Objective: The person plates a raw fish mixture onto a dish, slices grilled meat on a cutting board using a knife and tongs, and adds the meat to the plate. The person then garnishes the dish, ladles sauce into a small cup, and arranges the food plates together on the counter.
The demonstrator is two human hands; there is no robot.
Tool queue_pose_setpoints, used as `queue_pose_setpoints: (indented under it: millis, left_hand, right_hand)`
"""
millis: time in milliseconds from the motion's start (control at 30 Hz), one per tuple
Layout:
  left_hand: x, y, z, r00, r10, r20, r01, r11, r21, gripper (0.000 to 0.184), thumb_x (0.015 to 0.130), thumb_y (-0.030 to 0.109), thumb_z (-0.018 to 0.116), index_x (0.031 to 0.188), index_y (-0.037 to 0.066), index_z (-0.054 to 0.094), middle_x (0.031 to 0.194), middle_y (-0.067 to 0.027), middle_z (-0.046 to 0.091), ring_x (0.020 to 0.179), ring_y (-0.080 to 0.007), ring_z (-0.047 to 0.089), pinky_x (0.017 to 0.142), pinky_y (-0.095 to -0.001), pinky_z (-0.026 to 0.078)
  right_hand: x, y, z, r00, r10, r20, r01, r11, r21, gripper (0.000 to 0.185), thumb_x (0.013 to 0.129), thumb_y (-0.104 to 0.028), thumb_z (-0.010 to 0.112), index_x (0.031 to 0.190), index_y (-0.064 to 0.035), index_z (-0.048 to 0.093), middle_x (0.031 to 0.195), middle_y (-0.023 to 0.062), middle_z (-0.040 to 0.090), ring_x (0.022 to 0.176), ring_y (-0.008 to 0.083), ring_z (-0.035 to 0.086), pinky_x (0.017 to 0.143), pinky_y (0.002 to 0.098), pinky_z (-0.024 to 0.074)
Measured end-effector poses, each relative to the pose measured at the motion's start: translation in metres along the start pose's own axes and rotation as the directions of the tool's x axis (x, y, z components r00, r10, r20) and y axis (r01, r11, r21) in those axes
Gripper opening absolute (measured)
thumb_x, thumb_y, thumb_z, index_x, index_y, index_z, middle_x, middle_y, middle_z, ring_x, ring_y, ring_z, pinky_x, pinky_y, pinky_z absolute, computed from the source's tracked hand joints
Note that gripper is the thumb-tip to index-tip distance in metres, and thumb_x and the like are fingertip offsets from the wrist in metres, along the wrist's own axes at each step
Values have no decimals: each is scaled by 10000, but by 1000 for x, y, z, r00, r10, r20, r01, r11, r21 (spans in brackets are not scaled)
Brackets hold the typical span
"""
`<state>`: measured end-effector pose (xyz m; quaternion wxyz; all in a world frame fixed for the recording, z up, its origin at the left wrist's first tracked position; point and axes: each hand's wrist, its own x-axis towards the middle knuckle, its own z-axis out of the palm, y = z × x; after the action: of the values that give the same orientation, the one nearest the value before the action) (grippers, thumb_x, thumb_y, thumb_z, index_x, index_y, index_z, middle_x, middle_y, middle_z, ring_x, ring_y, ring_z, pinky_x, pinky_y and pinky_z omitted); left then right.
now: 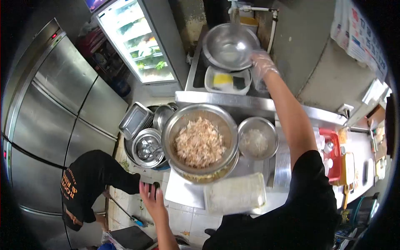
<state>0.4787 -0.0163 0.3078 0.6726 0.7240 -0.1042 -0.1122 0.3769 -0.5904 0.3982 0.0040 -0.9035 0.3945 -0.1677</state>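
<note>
My right hand [263, 63], in a clear plastic glove, is at the right rim of a large metal bowl [214, 43]. Its fingers close on that rim, slightly blurred. The bowl sits tilted under a tap [234, 14], with a little cloudy liquid inside. My left hand [154, 203] is bare and raised over the floor, fingers apart, holding nothing. Nearer me, a big steel bowl [168, 156] is heaped with pale pinkish chopped meat [200, 141]. To its right stands a smaller steel bowl [275, 137] with whitish, translucent contents.
A white tub [209, 85] with a yellow sponge sits below the tapped bowl. A lidded rectangular container [235, 193] lies at the counter's near edge. Stacked metal pans [137, 121] stand to the left. A co-worker in black [93, 183] bends beside steel refrigerators [46, 112], holding a long handle.
</note>
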Motion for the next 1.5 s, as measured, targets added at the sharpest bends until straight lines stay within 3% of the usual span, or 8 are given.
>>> queue_pose_setpoints:
  millis: [100, 233, 267, 500, 567, 933, 1333, 1500]
  left_hand:
    - [-32, -89, -60, 948, -274, -161, 306, 921, 240, 668, 875, 176, 649, 1439, 60, 310, 1409, -197, 377, 1233, -293, 442, 970, -370, 416]
    - [-101, -170, -145, 738, -578, -349, 661, 723, 202, 695, 855, 286, 683, 1387, -16, 354, 1357, -192, 440, 1142, -287, 513, 882, -347, 460]
    - [-116, -173, -152, 704, -587, -400, 699, 672, 244, 696, 848, 295, 690, 1375, -27, 370, 1337, -192, 465, 1122, -287, 529, 880, -346, 460]
    - [-196, -224, -196, 664, -578, -474, 738, 607, 293, 616, 816, 320, 706, 1278, -33, 502, 1211, -195, 583, 1073, -267, 581, 906, -358, 461]
    - [-166, -179, -139, 466, -661, -588, 871, 461, 173, 640, 803, 340, 713, 1286, -25, 506, 1187, -199, 600, 1069, -267, 589, 904, -369, 466]
    - [-213, -242, -109, 692, -606, -391, 703, 442, 558, 663, 758, 497, 712, 1174, -11, 619, 1190, -273, 588, 1103, -372, 583, 948, -399, 460]
    - [-488, -284, -36, 36, -883, -467, 999, 32, 17, 822, 717, 719, 555, 1169, 38, 644, 1221, -217, 600, 1144, -373, 559, 1004, -427, 413]
    - [-609, -297, -3, 128, -964, -231, 991, 136, -17, 804, 750, 744, 510, 1155, 58, 621, 1177, -188, 587, 1095, -312, 563, 910, -435, 452]
  right_hand:
    - [93, 125, 102, 785, 614, -78, -529, 731, 432, 418, 903, -337, 497, 1107, -3, 644, 1158, 215, 623, 1086, 322, 605, 924, 406, 468]
    - [117, 239, 215, 821, 542, -180, -546, 837, 29, 428, 939, -406, 465, 1130, -72, 652, 1191, 151, 618, 1111, 307, 575, 963, 436, 440]
    - [131, 297, 277, 924, 341, -172, -382, 835, -396, 456, 945, -422, 461, 1194, -76, 622, 1292, 155, 565, 1196, 302, 527, 1017, 457, 403]
    - [101, 276, 275, 840, 531, 114, -492, 833, -253, 417, 966, -353, 464, 1243, -70, 594, 1323, 143, 541, 1221, 283, 501, 1042, 452, 376]
    - [105, 271, 278, 851, 509, 128, -464, 844, -268, 413, 962, -346, 472, 1242, -69, 595, 1316, 141, 546, 1212, 279, 506, 1037, 445, 379]
    - [142, 186, 297, 978, 141, 154, -93, 953, -287, 393, 938, -310, 515, 1235, -68, 602, 1278, 126, 573, 1165, 255, 533, 1010, 405, 395]
    - [120, -149, 241, 829, -539, -151, 559, 802, 210, 380, 911, -271, 562, 1228, -67, 608, 1237, 110, 603, 1114, 230, 563, 980, 362, 412]
    - [34, -154, 81, 767, -450, -458, 628, 675, 387, 377, 900, -255, 581, 1225, -66, 611, 1220, 103, 615, 1092, 219, 575, 967, 343, 419]
